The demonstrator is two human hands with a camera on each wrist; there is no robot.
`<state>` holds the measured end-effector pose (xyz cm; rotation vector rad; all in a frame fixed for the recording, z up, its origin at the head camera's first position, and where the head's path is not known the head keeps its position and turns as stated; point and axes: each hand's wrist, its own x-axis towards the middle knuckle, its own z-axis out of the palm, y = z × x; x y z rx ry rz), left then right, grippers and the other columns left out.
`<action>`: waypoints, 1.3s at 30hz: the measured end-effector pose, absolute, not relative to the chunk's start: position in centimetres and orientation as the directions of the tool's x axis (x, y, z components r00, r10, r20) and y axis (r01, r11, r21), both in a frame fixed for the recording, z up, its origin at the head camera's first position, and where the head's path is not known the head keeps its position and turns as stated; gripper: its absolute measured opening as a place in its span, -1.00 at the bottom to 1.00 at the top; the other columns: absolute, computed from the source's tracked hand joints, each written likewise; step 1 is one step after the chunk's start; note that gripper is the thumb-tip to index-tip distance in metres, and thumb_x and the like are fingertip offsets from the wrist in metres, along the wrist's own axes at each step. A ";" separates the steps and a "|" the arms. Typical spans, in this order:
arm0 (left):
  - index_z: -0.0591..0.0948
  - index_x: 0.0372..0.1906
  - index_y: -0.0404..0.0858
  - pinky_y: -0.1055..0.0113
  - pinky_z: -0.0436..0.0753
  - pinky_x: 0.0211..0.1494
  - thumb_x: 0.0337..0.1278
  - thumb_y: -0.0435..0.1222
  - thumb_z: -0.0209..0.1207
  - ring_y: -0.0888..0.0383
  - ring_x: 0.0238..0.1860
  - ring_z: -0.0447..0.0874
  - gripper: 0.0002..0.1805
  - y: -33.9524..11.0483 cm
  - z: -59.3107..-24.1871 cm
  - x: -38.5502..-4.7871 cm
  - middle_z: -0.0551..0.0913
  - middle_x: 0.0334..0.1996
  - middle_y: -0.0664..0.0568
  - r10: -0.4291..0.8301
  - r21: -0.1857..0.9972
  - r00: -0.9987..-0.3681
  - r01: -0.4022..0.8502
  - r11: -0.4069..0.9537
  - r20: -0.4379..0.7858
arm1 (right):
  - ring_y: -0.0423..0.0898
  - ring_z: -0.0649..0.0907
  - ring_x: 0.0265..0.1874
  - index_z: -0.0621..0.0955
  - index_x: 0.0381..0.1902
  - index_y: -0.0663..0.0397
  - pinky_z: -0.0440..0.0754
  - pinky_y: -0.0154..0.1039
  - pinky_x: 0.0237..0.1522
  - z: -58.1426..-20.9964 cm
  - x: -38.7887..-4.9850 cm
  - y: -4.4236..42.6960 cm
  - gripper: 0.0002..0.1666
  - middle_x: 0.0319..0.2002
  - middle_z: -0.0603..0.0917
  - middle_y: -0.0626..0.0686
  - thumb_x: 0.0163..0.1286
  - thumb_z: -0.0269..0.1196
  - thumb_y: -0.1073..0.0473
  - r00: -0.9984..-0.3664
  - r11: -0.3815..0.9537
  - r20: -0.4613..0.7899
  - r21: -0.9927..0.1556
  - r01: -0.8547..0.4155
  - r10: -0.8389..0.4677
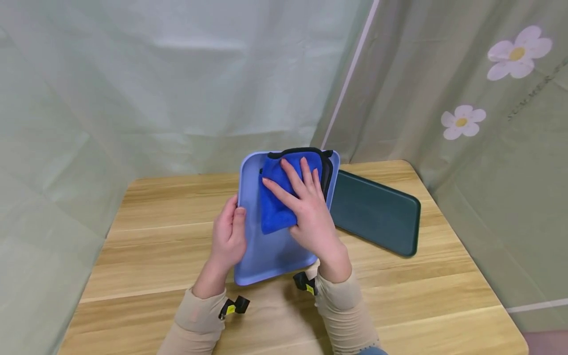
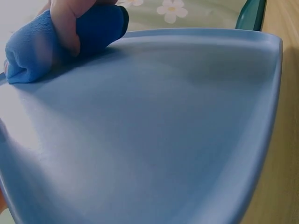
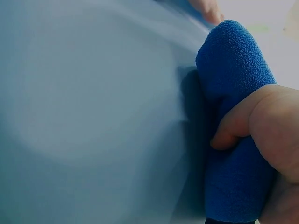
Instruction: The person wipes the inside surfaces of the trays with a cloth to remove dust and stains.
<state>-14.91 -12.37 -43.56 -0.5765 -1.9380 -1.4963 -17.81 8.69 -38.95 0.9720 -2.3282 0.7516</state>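
In the head view, a light blue tray (image 1: 262,256) is tilted up above the table. My left hand (image 1: 229,234) grips its left side, thumb over the rim, the other fingers mostly hidden behind. On the tray's inner face lies a folded blue cloth (image 1: 277,209) with black edging. My right hand (image 1: 310,212) presses the cloth down with spread fingers. Up close in the right wrist view, the thumb (image 3: 233,123) curls over the thick fold of the cloth (image 3: 233,60). The left wrist view also shows the cloth (image 2: 30,51) bunched against the tray's surface (image 2: 154,126).
A dark green tray (image 1: 377,214) lies on the wooden table (image 1: 164,246), right of the blue one and partly behind it. Pale curtains (image 1: 177,88) hang behind the table, with flower prints on the right. Each wrist carries a small black camera.
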 end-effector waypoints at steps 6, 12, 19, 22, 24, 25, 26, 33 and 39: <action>0.53 0.30 -0.56 0.45 0.61 -0.03 0.73 -0.38 -0.12 0.06 -0.16 0.65 -0.62 -12.5 -43.5 -15.0 0.68 -0.17 -0.31 -0.036 0.698 -0.716 0.665 0.267 0.697 | 0.21 -0.20 0.70 0.50 0.57 -0.23 -0.23 0.31 0.63 -38.9 -18.0 9.1 0.22 0.74 0.03 0.02 -0.04 0.25 0.72 -0.625 0.592 0.632 -0.308 -0.745 -0.458; 0.54 0.28 -0.57 0.43 0.59 -0.09 0.72 -0.40 -0.11 0.09 -0.20 0.62 -0.64 -12.6 -43.4 -15.0 0.67 -0.22 -0.29 -0.049 0.693 -0.709 0.668 0.271 0.703 | 0.20 -0.20 0.71 0.49 0.58 -0.23 -0.24 0.29 0.63 -39.0 -18.2 9.6 0.27 0.74 0.02 0.02 -0.11 0.18 0.75 -0.639 0.599 0.630 -0.324 -0.732 -0.441; 0.54 0.27 -0.60 0.39 0.52 -0.13 0.71 -0.41 -0.10 0.15 -0.23 0.55 -0.64 -12.7 -43.4 -14.9 0.54 -0.37 -0.28 -0.059 0.682 -0.695 0.681 0.265 0.717 | 0.18 -0.18 0.71 0.50 0.57 -0.24 -0.22 0.28 0.64 -39.1 -18.5 10.3 0.27 0.73 0.05 0.02 -0.10 0.15 0.76 -0.650 0.609 0.638 -0.338 -0.718 -0.412; 0.53 0.26 -0.60 0.39 0.51 -0.15 0.72 -0.40 -0.10 0.13 -0.25 0.53 -0.63 -12.7 -43.4 -14.9 0.48 -0.42 -0.23 -0.052 0.677 -0.689 0.690 0.258 0.722 | 0.18 -0.18 0.71 0.50 0.57 -0.24 -0.21 0.28 0.64 -39.2 -18.5 10.4 0.24 0.73 0.06 0.03 -0.07 0.16 0.74 -0.652 0.615 0.640 -0.338 -0.713 -0.405; 0.54 0.26 -0.60 0.39 0.51 -0.16 0.73 -0.38 -0.10 0.10 -0.27 0.52 -0.63 -12.8 -43.4 -14.9 0.47 -0.43 -0.20 -0.051 0.672 -0.684 0.695 0.255 0.728 | 0.17 -0.19 0.71 0.50 0.57 -0.25 -0.22 0.27 0.64 -39.2 -18.5 10.4 0.25 0.73 0.04 0.02 -0.07 0.15 0.74 -0.656 0.619 0.639 -0.339 -0.709 -0.401; 0.54 0.26 -0.60 0.39 0.50 -0.17 0.73 -0.38 -0.11 0.09 -0.29 0.52 -0.63 -12.8 -43.3 -14.9 0.45 -0.44 -0.18 -0.049 0.668 -0.681 0.700 0.252 0.731 | 0.17 -0.19 0.71 0.50 0.57 -0.25 -0.22 0.27 0.64 -39.1 -18.4 10.4 0.24 0.74 0.04 0.01 -0.06 0.15 0.74 -0.659 0.621 0.639 -0.341 -0.705 -0.397; 0.53 0.26 -0.60 0.38 0.50 -0.18 0.74 -0.37 -0.11 0.08 -0.29 0.51 -0.62 -12.8 -43.3 -14.9 0.43 -0.45 -0.16 -0.045 0.666 -0.679 0.703 0.249 0.733 | 0.16 -0.19 0.71 0.50 0.57 -0.25 -0.22 0.27 0.64 -39.1 -18.4 10.5 0.25 0.74 0.03 0.00 -0.07 0.14 0.74 -0.662 0.623 0.639 -0.346 -0.702 -0.392; 0.53 0.25 -0.60 0.39 0.52 -0.18 0.73 -0.38 -0.11 0.09 -0.29 0.53 -0.63 -12.6 -43.2 -14.9 0.44 -0.45 -0.16 -0.046 0.656 -0.668 0.713 0.247 0.743 | 0.16 -0.19 0.71 0.50 0.58 -0.25 -0.22 0.27 0.64 -39.1 -18.4 10.6 0.23 0.74 -0.01 -0.03 -0.03 0.13 0.74 -0.669 0.629 0.646 -0.358 -0.690 -0.367; 0.54 0.23 -0.61 0.40 0.54 -0.13 0.68 -0.46 -0.10 0.13 -0.25 0.55 -0.67 -12.5 -43.2 -14.9 0.52 -0.40 -0.24 -0.061 0.666 -0.675 0.705 0.242 0.736 | 0.18 -0.19 0.71 0.50 0.57 -0.26 -0.20 0.27 0.64 -39.1 -18.4 10.6 0.25 0.75 -0.10 0.06 -0.07 0.15 0.74 -0.676 0.625 0.654 -0.381 -0.681 -0.339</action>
